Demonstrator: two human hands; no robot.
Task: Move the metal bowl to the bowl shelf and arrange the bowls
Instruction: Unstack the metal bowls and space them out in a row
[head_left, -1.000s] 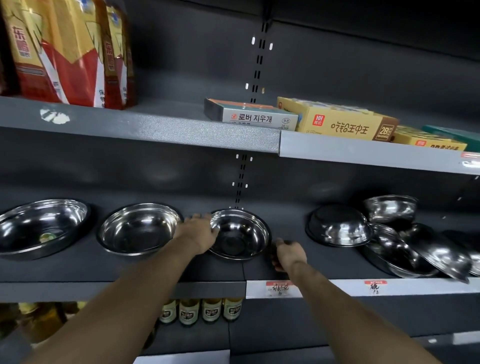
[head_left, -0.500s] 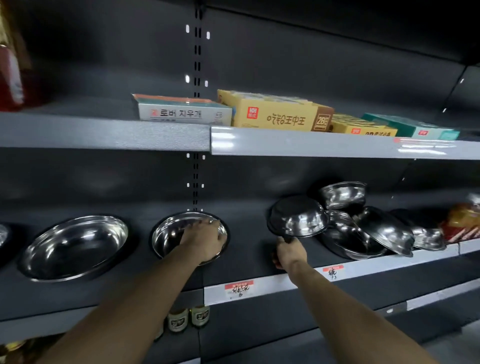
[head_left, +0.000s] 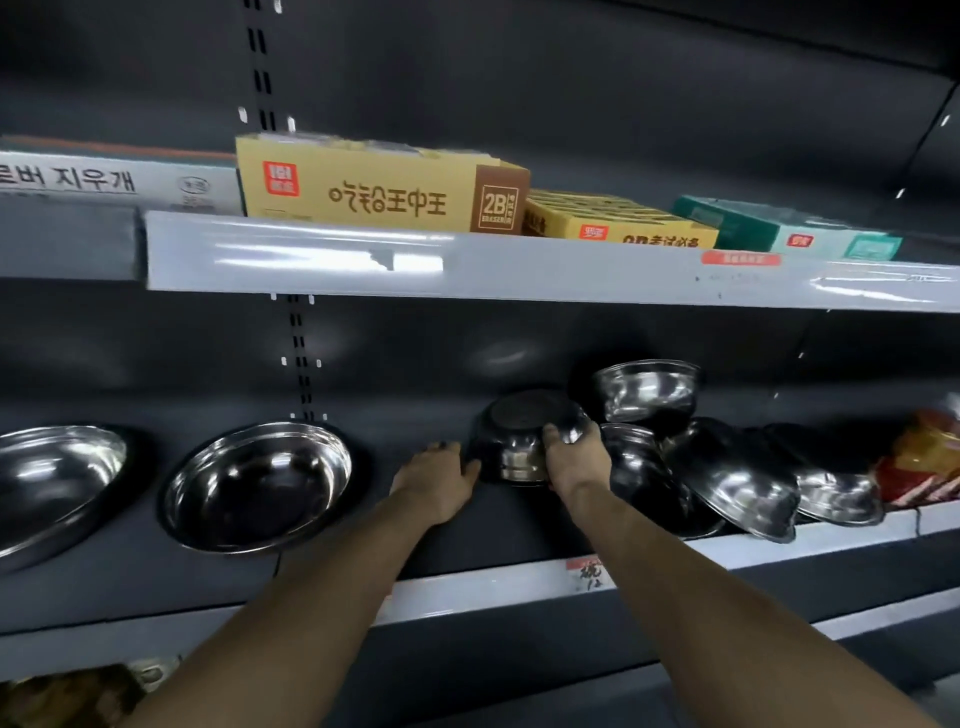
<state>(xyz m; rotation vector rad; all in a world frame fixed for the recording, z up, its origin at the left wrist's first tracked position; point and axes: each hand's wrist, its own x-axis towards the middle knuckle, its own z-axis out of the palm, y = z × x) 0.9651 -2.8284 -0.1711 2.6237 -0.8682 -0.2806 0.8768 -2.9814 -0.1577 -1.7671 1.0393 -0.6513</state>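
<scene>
Steel is gleaming well left of my fingers — a wide bowl (head_left: 258, 486) lying upright on the shelf (head_left: 467, 584). My left hand (head_left: 434, 480) is resting flat, fingers loose, beside the upturned bowl (head_left: 524, 439); my right hand (head_left: 574, 460) is gripping its rim — tumbled bowls (head_left: 737, 480) crowding just beyond.

Both hands on upside-down bowl (head_left: 519, 436) on bowl shelf (head_left: 467, 587): left hand (head_left: 436, 475) at its left edge, right hand (head_left: 574, 457) gripping right side. Upright bowl (head_left: 257, 486) well left.
</scene>
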